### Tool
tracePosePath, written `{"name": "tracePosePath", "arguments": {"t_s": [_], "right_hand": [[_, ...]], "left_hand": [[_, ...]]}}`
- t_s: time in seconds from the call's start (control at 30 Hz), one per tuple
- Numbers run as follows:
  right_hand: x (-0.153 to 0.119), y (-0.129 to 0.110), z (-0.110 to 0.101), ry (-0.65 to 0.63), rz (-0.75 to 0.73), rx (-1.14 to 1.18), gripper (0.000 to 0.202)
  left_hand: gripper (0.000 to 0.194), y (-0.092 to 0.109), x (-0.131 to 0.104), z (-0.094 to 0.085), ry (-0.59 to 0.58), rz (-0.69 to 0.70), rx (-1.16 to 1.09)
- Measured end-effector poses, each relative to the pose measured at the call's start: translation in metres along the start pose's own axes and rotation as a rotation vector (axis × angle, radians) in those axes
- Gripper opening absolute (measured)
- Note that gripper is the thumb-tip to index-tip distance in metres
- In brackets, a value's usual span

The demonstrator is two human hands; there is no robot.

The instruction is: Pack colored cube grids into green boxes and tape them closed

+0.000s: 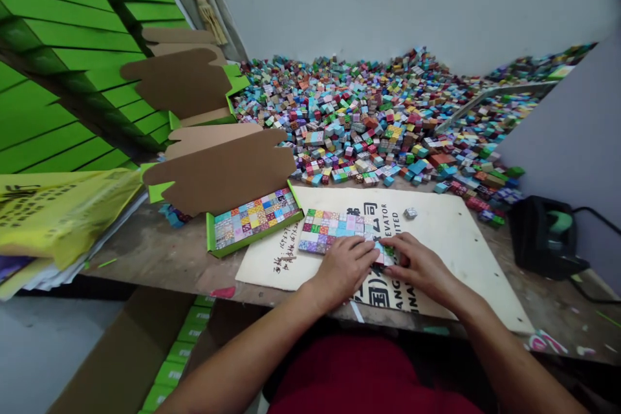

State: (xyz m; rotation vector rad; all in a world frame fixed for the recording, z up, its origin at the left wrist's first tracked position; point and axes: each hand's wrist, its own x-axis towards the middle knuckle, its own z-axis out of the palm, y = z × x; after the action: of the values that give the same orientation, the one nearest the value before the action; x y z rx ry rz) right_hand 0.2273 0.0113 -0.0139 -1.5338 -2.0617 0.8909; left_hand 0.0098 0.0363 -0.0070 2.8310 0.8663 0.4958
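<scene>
Both hands rest on a flat block of small patterned cubes (330, 231) lying on a printed cardboard sheet (451, 233) on the worktop (155, 252). The left hand (344, 270) lies flat, fingers spread loosely over the cubes. The right hand (420, 265) presses its fingertips against the block's near right edge. An open green box (252, 220) of cubes sits just left, and a big heap of loose cubes (369, 116) lies behind.

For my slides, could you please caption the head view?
Both hands press a cube grid flat beside a filled green box.

Your worn workbench (160, 252) carried a cardboard sheet (451, 226), an open green box (252, 220), heaped coloured cubes (363, 110) and, perhaps, a black tape dispenser (543, 236).
</scene>
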Motion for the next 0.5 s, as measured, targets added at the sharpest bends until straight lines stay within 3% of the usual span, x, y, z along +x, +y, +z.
{"name": "tracePosePath", "arguments": {"t_s": [0.2,0.4,0.5], "right_hand": [[0.0,-0.001,0.001,0.016,0.026,0.042,0.041],[0.007,0.014,-0.014,0.08,0.098,0.139,0.041],[0.009,0.013,-0.012,0.046,0.074,0.087,0.039]], "left_hand": [[0.035,0.0,-0.011,0.005,0.014,0.014,-0.015],[0.038,0.003,-0.016,0.007,0.013,0.0,-0.029],[0.037,0.002,-0.017,0.006,0.024,-0.01,-0.051]]}}
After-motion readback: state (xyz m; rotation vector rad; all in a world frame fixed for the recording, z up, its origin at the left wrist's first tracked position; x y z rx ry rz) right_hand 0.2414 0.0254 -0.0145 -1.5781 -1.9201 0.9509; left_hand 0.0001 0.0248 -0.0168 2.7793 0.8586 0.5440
